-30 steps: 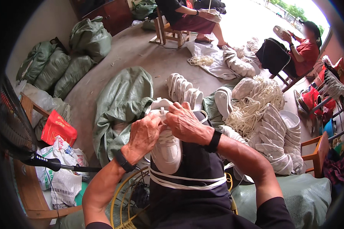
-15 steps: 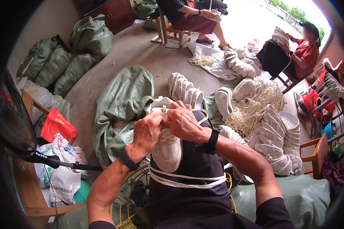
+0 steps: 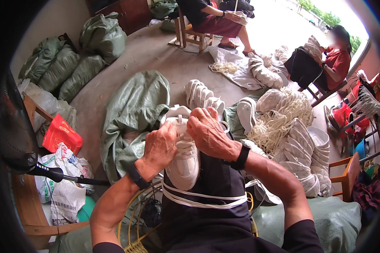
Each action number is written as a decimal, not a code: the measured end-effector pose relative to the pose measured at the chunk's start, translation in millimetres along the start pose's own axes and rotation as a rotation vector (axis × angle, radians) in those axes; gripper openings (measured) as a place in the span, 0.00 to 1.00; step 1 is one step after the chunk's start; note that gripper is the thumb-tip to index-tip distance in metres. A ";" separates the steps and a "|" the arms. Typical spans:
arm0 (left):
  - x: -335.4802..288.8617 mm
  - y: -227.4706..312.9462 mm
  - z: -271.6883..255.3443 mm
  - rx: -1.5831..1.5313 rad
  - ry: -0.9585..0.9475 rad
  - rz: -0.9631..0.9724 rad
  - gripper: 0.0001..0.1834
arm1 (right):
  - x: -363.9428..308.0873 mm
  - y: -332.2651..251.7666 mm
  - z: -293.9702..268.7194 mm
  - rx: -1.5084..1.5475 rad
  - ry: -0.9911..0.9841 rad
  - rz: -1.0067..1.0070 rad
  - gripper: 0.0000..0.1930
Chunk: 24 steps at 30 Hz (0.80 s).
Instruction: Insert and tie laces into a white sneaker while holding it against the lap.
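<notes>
A white sneaker lies on my thigh, its toe toward me and its tongue standing up at the far end. My left hand is closed at the left edge of the shoe's lace opening, fingertips against the upper. On the opposite side my right hand pinches, and a white shoelace loops out beside it; the fingertips are partly hidden. Lace crosses the lower eyelets. Across my dark trousers lies a bundle of long white laces.
Stacked white shoes and a heap of loose laces are to the right. A green sack slumps ahead-left, near a black fan and a red bag. Two people sit farther off, each handling shoes. Filled sacks line the wall.
My hands have moved apart from the middle of the lace opening, the right one slightly up and right. More of the tongue and opening shows between them.
</notes>
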<state>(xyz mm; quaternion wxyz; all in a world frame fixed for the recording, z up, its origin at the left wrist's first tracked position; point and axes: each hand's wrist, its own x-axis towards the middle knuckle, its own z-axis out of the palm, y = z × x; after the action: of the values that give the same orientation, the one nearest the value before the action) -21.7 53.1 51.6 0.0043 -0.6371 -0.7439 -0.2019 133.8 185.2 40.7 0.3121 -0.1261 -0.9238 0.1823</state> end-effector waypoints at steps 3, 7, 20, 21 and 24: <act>2.6 1.7 12.9 -0.110 0.124 0.050 0.01 | 0.6 -3.6 -2.9 -0.180 -0.086 -0.127 0.07; 0.8 -1.6 17.0 -0.139 0.139 0.043 0.03 | 3.5 -4.2 5.8 -0.308 -0.174 -0.121 0.09; 2.9 -11.2 -10.3 -0.227 0.085 0.013 0.05 | 8.4 1.3 3.7 0.428 0.008 0.086 0.04; 3.2 -15.1 -14.5 -0.235 0.059 0.031 0.04 | 5.5 9.5 -6.0 0.409 0.059 0.043 0.04; 5.5 -26.2 -23.4 -0.175 0.038 0.124 0.04 | -14.1 55.6 -58.5 0.135 0.070 0.051 0.04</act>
<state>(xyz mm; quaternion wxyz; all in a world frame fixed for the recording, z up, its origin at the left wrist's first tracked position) -53.5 48.3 66.9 -0.0247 -0.6760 -0.6824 -0.2772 187.7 245.5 53.3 0.3474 -0.1347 -0.8944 0.2474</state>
